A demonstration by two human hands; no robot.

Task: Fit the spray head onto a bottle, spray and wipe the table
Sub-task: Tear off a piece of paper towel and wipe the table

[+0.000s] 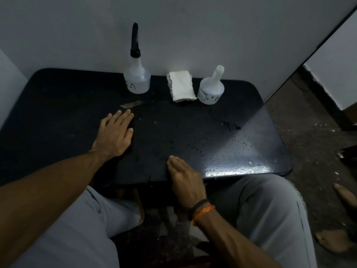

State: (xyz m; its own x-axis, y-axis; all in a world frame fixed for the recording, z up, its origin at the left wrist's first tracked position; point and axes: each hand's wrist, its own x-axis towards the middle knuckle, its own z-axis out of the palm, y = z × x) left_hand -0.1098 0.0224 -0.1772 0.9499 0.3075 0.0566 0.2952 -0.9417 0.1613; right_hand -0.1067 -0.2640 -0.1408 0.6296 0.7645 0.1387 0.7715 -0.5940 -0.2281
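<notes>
two translucent plastic bottles stand at the back of the black glossy tabletop (58, 105), by the wall. left bottle (137, 80) carries the tall black spray head (134, 40); right bottle (211, 89) has a bare white tapered neck, no head. folded white cloth (181, 86), ragged edge, lies between them. droplets bead on the shiny right part of the tabletop. left hand (116, 132) lies flat, fingers straight, holding nothing. right hand (185, 180) rests at the near edge, fingers relaxed, empty; black and orange bands (201, 210) on its wrist.
</notes>
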